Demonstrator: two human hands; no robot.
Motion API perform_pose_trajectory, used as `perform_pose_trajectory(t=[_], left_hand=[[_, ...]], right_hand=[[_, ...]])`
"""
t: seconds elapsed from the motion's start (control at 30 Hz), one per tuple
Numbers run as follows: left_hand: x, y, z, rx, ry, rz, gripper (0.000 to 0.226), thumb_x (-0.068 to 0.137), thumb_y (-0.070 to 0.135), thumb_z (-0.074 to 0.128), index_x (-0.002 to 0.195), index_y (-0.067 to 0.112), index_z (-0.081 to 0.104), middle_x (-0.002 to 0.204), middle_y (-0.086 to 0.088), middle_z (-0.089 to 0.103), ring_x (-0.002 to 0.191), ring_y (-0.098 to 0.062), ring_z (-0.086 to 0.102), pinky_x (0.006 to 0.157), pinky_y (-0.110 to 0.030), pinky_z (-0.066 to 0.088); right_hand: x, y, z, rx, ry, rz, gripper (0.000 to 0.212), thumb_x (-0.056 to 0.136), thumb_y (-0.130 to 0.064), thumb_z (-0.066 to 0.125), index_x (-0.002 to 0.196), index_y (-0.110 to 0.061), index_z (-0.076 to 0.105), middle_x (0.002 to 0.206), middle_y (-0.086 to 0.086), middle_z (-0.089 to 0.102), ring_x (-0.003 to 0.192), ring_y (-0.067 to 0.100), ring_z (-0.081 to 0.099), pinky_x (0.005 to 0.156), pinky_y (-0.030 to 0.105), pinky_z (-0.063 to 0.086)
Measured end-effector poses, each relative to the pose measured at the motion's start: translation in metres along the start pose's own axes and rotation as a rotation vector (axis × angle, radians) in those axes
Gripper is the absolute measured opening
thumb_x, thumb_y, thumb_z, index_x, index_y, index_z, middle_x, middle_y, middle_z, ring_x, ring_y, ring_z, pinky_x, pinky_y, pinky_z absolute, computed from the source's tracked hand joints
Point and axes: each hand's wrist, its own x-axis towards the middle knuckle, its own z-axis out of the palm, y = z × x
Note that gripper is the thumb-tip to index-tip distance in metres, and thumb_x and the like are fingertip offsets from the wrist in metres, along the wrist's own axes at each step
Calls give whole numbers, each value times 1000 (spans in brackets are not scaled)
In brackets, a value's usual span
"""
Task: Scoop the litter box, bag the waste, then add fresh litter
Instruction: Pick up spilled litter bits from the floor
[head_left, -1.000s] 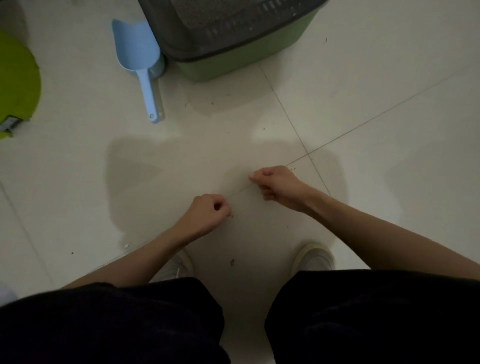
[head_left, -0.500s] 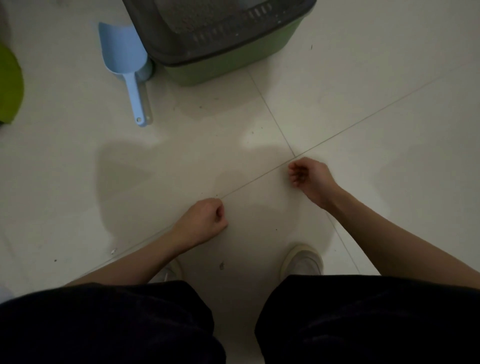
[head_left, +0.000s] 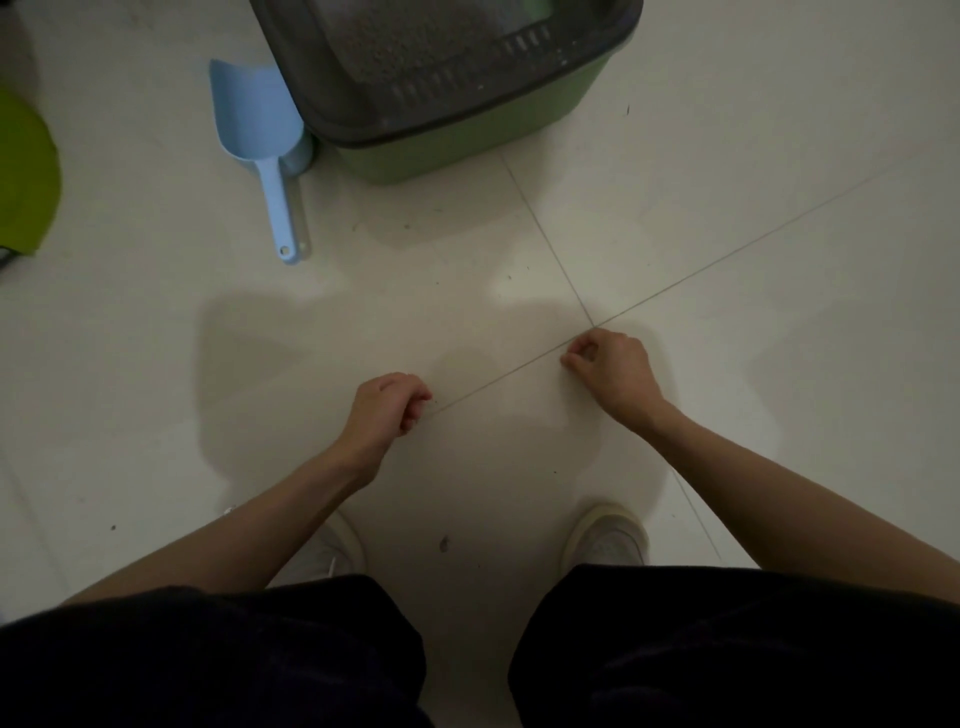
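Two hands, left (head_left: 384, 410) and right (head_left: 613, 371), apart above floor (head_left: 753, 338), fingers curled, holding nothing visible. Scoop (head_left: 260, 135) beside litter box (head_left: 467, 140).

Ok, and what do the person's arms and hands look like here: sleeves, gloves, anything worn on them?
Both forearms are bare, with no sleeves in view. The left hand and right hand wear no gloves, and no rings, watch or bands show in this dim light. Lower down are dark trousers and light shoes.

right hand (head_left: 613, 371) moved out from left hand (head_left: 387, 410) | hands now apart
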Motion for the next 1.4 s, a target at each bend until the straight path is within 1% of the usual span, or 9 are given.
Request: perform_pose_trajectory(t=[0.2,0.33,0.47,0.57,0.73,0.9,1.07,1.23,1.4], left_hand=[[-1,-7,-7,651,11,290,14,81,24,68,85,15,58,69,5,53,66,-11,48,63,-21,30],[1,-12,-12,784,-1,378,24,80,18,69,98,8,56,83,0,50,80,-19,47,69,-25,31],[3,-17,-18,844,-15,414,23,80,18,69,98,7,59,86,-3,54,81,-21,50,71,-25,32],[4,-16,-17,875,-39,446,20,81,18,68,97,6,62,92,-10,62,87,-26,56,75,-27,36],[6,-17,-12,838,-53,450,22,82,19,67,99,8,59,85,-2,53,85,-23,53,73,-26,34],[8,-15,-8,828,-47,508,11,83,16,65,89,7,64,83,-5,58,85,-25,57,76,-28,38],[13,-15,-6,870,-69,515,9,85,16,60,85,8,65,81,-2,54,84,-26,56,72,-25,33],[30,19,-11,631,141,497,14,89,12,56,93,-1,62,89,-18,62,82,-27,55,72,-24,33],[67,68,-18,525,258,380,28,96,22,45,104,-3,58,99,-19,63,96,-30,57,67,-21,29]], right_hand=[[1,-5,-2,-24,-47,19,19,91,-21,56,97,-6,67,100,9,66,96,24,59,83,33,46],[-1,-9,-2,25,-29,14,18,91,-19,54,93,-5,66,88,6,61,83,19,55,74,28,43],[-2,-21,-3,598,-58,248,18,86,-11,62,69,-10,60,63,-1,50,56,10,44,50,19,35],[1,-29,-5,979,-219,396,20,87,-3,59,68,-7,53,62,4,45,52,13,38,47,22,27],[3,-36,-8,1175,-311,374,19,90,5,47,74,-2,54,71,9,54,57,12,47,43,16,36],[6,-41,-11,1165,-261,324,26,86,8,36,68,-3,50,69,12,52,57,17,45,48,21,31],[13,-57,-8,988,-356,292,27,91,-6,43,66,-4,52,61,8,44,53,16,38,51,25,25],[28,-69,-7,815,-306,244,24,92,-11,49,70,-6,59,54,2,38,49,13,31,48,24,23],[53,-75,-19,467,-110,163,17,88,-18,59,89,-6,71,78,2,58,71,15,50,64,26,38]])
